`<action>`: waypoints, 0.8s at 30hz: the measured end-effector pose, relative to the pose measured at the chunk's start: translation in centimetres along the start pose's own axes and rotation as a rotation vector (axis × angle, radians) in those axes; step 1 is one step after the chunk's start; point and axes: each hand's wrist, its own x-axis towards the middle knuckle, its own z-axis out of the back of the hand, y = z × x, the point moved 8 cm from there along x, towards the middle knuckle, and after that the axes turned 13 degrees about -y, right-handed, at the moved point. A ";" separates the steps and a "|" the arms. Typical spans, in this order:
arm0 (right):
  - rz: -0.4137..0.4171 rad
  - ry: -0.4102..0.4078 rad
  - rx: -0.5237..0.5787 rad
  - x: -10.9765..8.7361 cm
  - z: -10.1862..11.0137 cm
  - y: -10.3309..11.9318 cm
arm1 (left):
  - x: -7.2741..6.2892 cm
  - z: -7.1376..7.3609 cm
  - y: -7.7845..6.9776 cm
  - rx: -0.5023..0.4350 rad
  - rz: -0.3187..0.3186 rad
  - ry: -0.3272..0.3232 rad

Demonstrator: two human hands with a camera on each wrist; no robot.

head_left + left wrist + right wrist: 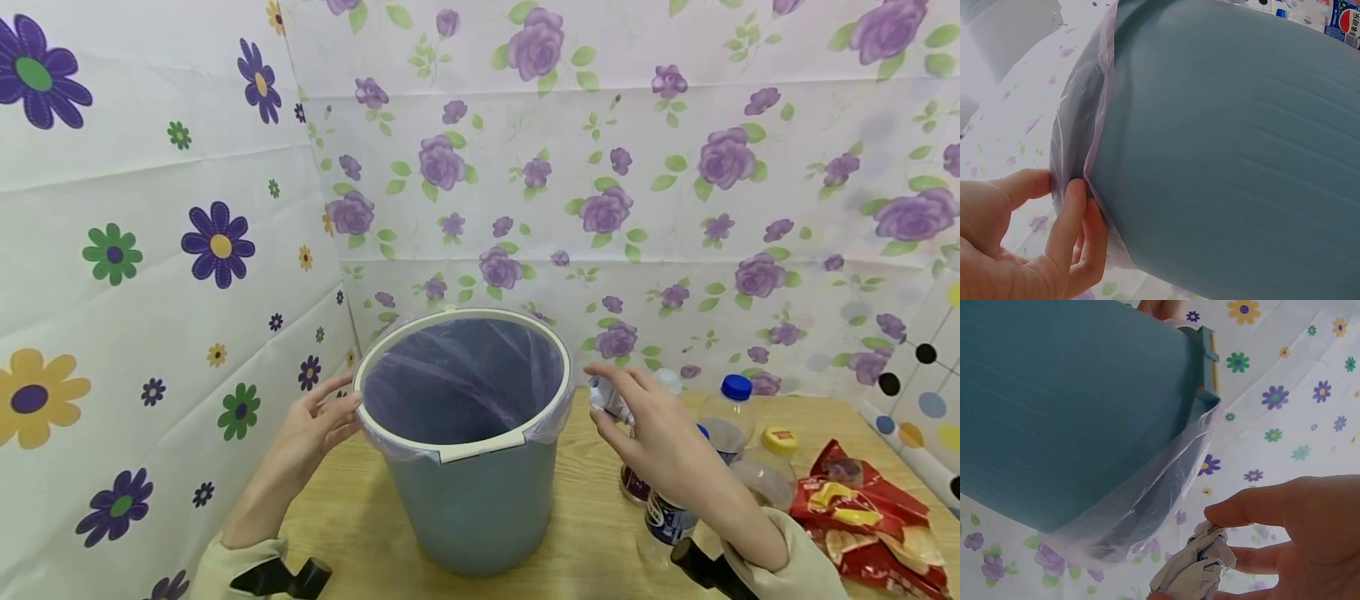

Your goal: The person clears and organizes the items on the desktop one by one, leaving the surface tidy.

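Note:
A blue-grey trash can [480,508] stands upright on the wooden table, its white rim [480,447] facing up. A thin translucent liner bag [1082,119] lines it and folds over the edge. At the can's left side my left hand [303,437] pinches the lined rim, thumb at the top edge and fingers against the outside. My right hand [660,433] holds a crumpled piece of paper [1194,569] between thumb and fingers, just right of the rim and apart from it. Inside the can, only the liner shows.
To the right stand several plastic bottles, among them a blue-capped bottle [727,421], a yellow-lidded bottle [765,475] and a dark-labelled bottle [667,521] under my right forearm. A red snack bag [862,517] lies farther right. Flower-patterned sheets [525,167] enclose the table's back and left.

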 end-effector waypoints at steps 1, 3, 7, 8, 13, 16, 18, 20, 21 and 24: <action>0.002 0.000 0.001 0.1 0.0 0.0 | 0.0 0.0 -0.1 0.000 -0.001 0.000; 0.010 -0.006 0.006 0.4 0.2 0.2 | 0.0 0.0 -0.2 -0.006 -0.004 0.004; 0.048 -0.041 0.027 1.1 0.4 0.6 | 0.0 -0.1 -0.3 -0.004 -0.007 0.014; 0.054 -0.045 0.029 1.3 0.5 0.6 | 0.0 -0.1 -0.3 -0.002 -0.006 0.015; 0.065 -0.057 0.022 1.8 0.6 0.9 | 0.0 -0.1 -0.3 0.020 0.004 0.017; 0.057 -0.059 0.014 2.0 0.8 1.0 | 0.0 -0.2 -0.2 0.020 0.011 0.024; 0.052 -0.057 0.010 2.1 0.9 1.2 | 0.0 -0.2 -0.1 0.016 0.010 0.027; 0.053 -0.060 0.008 2.3 1.0 1.3 | 0.0 -0.3 -0.1 0.010 0.004 0.029; 0.055 -0.062 0.006 2.3 1.0 1.4 | 0.0 -0.3 -0.1 0.008 0.000 0.030; 0.063 -0.068 0.003 2.6 1.2 1.7 | 0.0 -0.3 -0.1 0.008 -0.010 0.029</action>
